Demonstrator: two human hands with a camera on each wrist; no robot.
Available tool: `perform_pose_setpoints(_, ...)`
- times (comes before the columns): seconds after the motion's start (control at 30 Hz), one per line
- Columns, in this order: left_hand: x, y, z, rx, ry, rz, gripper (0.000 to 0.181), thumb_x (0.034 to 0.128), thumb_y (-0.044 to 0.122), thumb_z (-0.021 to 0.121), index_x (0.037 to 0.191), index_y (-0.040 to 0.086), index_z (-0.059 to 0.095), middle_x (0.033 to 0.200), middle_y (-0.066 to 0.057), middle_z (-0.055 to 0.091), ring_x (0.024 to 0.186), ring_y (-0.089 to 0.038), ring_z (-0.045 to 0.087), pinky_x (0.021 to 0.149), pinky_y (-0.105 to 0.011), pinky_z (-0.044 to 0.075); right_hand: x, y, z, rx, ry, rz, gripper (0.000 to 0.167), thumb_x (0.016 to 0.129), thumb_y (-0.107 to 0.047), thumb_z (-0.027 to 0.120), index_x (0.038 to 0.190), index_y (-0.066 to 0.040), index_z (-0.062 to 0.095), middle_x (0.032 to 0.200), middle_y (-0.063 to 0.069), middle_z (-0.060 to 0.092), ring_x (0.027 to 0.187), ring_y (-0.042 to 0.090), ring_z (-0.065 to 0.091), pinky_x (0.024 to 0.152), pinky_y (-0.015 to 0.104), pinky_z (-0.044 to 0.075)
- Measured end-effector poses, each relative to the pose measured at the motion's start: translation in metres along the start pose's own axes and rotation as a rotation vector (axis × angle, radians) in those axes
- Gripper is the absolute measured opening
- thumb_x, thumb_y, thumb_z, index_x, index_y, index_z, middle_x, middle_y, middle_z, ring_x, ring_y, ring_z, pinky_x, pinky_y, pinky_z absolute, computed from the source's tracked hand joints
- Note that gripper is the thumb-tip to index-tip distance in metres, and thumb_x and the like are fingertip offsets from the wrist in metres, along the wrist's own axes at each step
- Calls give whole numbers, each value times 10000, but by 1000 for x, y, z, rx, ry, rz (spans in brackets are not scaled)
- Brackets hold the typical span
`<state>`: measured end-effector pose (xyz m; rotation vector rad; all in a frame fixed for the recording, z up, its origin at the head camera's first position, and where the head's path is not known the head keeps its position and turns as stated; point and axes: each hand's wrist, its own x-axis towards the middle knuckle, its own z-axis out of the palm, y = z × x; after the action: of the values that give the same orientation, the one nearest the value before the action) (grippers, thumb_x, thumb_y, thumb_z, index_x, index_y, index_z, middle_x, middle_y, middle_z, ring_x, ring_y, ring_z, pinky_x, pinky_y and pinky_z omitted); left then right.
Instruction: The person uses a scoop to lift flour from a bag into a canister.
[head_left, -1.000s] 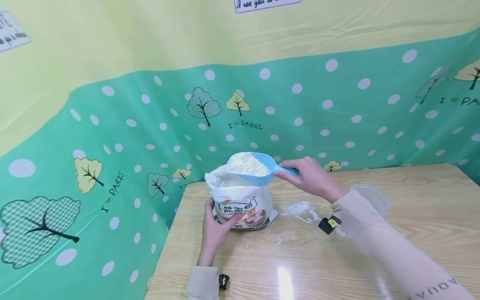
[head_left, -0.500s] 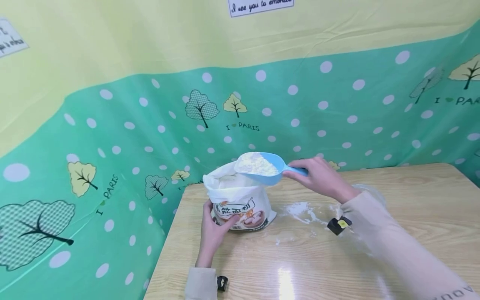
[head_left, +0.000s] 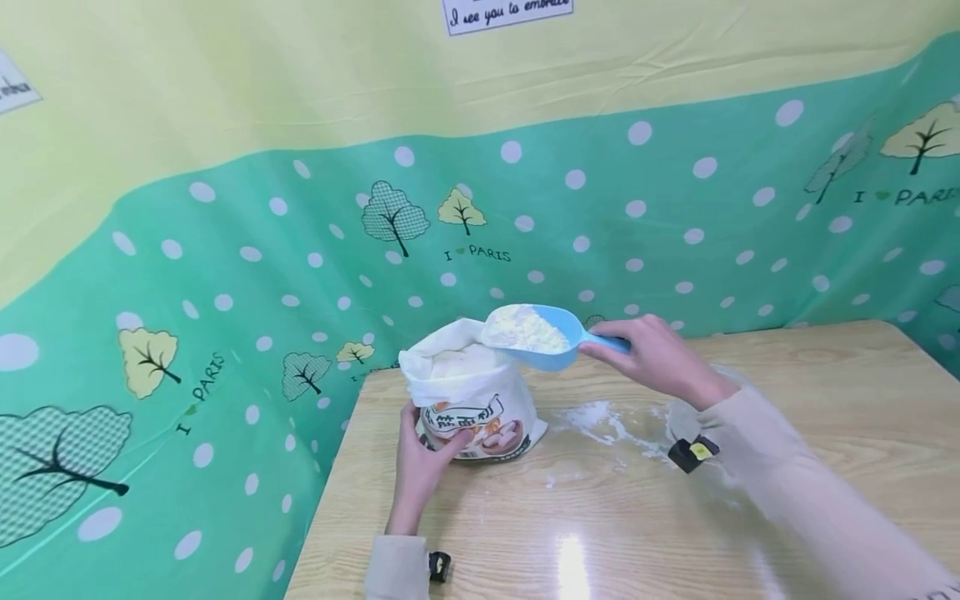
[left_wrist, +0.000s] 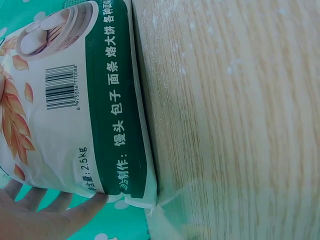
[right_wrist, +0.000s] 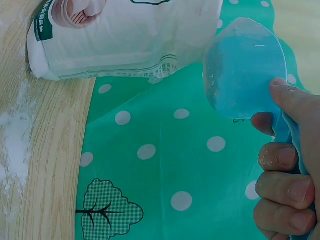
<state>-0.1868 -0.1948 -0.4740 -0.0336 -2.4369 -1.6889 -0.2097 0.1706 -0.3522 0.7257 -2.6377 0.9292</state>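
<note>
My left hand [head_left: 426, 467] holds an open white flour bag [head_left: 480, 429] by its lower left side, thumb across the printed front. In the left wrist view its fingers [left_wrist: 80, 212] lie along the bag's side, below a barcode and a "2.5kg" mark. My right hand [head_left: 652, 358] grips the handle of a light blue scoop [head_left: 558, 354], raised at the right of the bag's rolled-down rim. White flour [head_left: 525, 327] is heaped in the scoop's bowl. The right wrist view shows the scoop's underside [right_wrist: 245, 75], with fingers wrapped round the handle.
Spilled flour [head_left: 600, 421] streaks the wooden table [head_left: 525, 533] right of the bag. A clear dish [head_left: 681, 421] is partly hidden behind the right sleeve. A green and yellow printed cloth [head_left: 615, 200] hangs behind and left of the table.
The right hand has carried the loaded scoop rightward, from over the bag's opening to its right rim. The left hand keeps its hold on the bag. The head view has shifted slightly.
</note>
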Motion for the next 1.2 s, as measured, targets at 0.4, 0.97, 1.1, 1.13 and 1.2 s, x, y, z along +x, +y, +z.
perform_pose_setpoints(0.4,-3,-1,-3,14,4,-28,951,740,319,885,1483,216,300,1457,-49,427,1379,-292,394,1189,-585,279,-16,12,-11,7,29,25,209,968,-371,640,1011,-195,745,590,-104,477,482,54,384,543,227,407)
perform_pose_setpoints(0.97,-5,1,-3,24,-1,-13,975,712,435,882,1480,251,311,1455,-14,427,1381,-283,392,1178,-582,303,-42,26,-37,-85,58,74,304,957,-342,665,1141,-114,743,684,-82,621,547,69,470,586,230,426)
perform_pose_setpoints(1.1,-4,1,-1,33,0,-19,1002,709,460,877,1497,252,294,1464,-8,420,1386,-275,388,1178,-583,302,-47,29,-43,-116,75,74,369,946,-334,682,1185,-56,724,833,-13,727,605,71,516,617,241,448)
perform_pose_setpoints(1.13,-3,1,-1,36,1,-21,1004,707,469,875,1498,256,293,1465,-4,419,1388,-270,386,1180,-583,297,-48,29,-44,-120,77,77,373,945,-335,683,1185,-54,723,843,-5,732,600,73,511,612,240,443)
perform_pose_setpoints(1.2,-1,2,-1,39,0,-20,999,708,478,871,1494,255,297,1467,1,418,1393,-264,382,1185,-584,288,-51,31,-48,-121,77,83,366,943,-339,684,1178,-61,728,856,-1,735,603,74,510,599,237,435)
